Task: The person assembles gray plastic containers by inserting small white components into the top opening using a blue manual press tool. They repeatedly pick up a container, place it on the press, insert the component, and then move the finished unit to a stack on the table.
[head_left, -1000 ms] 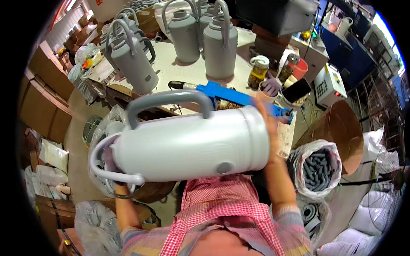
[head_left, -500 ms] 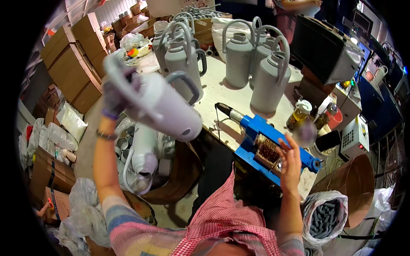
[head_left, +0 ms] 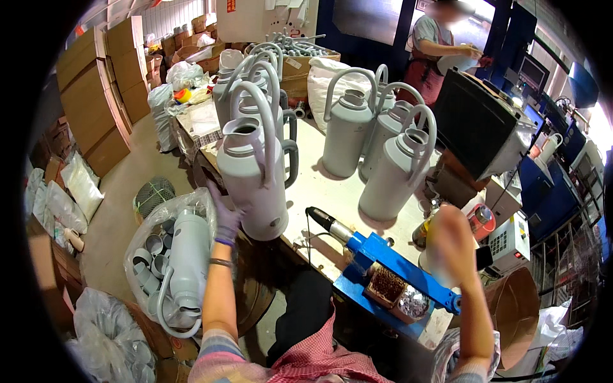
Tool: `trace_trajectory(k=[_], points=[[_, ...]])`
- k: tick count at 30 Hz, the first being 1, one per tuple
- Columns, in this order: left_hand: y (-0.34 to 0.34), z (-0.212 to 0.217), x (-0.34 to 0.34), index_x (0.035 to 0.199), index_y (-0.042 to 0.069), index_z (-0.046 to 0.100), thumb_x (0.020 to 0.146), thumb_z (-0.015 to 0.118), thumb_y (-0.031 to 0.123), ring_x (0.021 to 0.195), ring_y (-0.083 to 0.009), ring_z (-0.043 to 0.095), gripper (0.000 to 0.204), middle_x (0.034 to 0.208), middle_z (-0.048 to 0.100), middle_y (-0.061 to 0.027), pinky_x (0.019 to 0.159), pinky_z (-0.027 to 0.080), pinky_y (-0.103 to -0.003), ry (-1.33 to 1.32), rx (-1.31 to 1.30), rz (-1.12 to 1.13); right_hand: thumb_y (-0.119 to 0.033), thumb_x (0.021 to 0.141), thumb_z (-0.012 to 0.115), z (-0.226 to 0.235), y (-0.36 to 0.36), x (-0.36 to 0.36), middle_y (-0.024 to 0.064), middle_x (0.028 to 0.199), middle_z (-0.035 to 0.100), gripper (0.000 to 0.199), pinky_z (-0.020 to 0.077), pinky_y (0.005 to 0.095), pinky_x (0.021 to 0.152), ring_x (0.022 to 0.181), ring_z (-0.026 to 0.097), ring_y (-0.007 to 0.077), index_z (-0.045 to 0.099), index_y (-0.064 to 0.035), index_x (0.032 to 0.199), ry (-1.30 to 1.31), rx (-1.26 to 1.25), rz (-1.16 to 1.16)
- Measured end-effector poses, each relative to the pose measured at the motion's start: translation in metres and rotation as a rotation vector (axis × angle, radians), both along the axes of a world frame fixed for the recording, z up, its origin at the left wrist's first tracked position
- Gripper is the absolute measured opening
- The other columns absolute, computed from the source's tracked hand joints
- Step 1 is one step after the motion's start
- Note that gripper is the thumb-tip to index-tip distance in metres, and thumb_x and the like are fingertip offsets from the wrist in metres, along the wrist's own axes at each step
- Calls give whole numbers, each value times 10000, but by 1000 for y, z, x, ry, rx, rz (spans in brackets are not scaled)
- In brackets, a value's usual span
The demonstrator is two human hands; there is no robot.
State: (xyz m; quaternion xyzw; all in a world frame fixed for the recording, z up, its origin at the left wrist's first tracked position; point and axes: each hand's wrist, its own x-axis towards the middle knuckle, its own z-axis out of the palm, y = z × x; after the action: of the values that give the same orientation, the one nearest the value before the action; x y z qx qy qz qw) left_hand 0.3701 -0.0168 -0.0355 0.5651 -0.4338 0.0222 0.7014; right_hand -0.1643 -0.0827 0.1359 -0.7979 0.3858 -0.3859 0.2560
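A grey vacuum jug (head_left: 252,182) with a tall hoop handle stands upright at the table's near left edge. My left hand (head_left: 226,216), in a thin purple-grey glove, rests against its lower left side with fingers stretched out. My right hand (head_left: 451,246) is raised at the right, over the jars beyond the blue clamp-like device (head_left: 408,268); it is smeared by motion, and whether it holds anything cannot be made out. In that device lie a brown bristly block (head_left: 385,287) and a crumpled silvery piece (head_left: 413,302).
Several more grey jugs (head_left: 348,137) stand farther back on the white table (head_left: 313,159). Left of my legs, a plastic-lined bin (head_left: 137,255) holds another jug (head_left: 191,255) and grey parts. A black box-shaped machine (head_left: 476,121) stands at the right; a co-worker (head_left: 434,48) is beyond it.
The jug that was tilted in the air in my left hand now stands on the table, its handle let go. My right hand has moved up and right from the blue device.
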Motion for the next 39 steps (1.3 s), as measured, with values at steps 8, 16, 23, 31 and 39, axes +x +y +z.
trace_trajectory(k=[8,16,23,31,39], points=[[-91,-69,-50,1494,-28,205,443,956,438,1322,-348,415,1374,1427,402,-227,1111,367,-452,-30,157,-21,-319,930,680,52,-214,80,109,1220,583,624,479,289,922,1097,591,190,421,-30,1418,-563,240,-251],[-194,-81,-40,1510,-10,168,487,966,348,1349,-347,384,1346,1456,353,-225,1130,351,-443,60,91,-194,-415,949,622,64,-235,101,-62,659,476,360,216,194,439,522,375,47,639,-78,1076,-714,681,-13],[-153,-42,-55,1546,29,51,752,850,214,1385,-314,342,1141,1526,267,-193,1160,320,-406,143,179,-95,-535,939,599,145,-156,6,-108,575,270,474,157,202,399,424,226,3,628,-73,1042,-636,360,-53],[-16,74,-224,1443,-61,338,986,381,580,1180,-206,524,788,1240,568,-147,1041,385,-353,304,-45,-884,-427,1059,395,143,-3,-110,-72,600,322,494,290,207,451,460,328,26,550,-2,1255,-1138,450,414],[102,115,-308,1255,-68,552,995,484,87,1040,-205,608,310,1135,625,-124,889,504,-319,308,0,-851,-656,953,368,73,167,-173,175,1457,446,849,355,415,1086,1336,435,300,310,-23,1516,-68,-217,-144]])
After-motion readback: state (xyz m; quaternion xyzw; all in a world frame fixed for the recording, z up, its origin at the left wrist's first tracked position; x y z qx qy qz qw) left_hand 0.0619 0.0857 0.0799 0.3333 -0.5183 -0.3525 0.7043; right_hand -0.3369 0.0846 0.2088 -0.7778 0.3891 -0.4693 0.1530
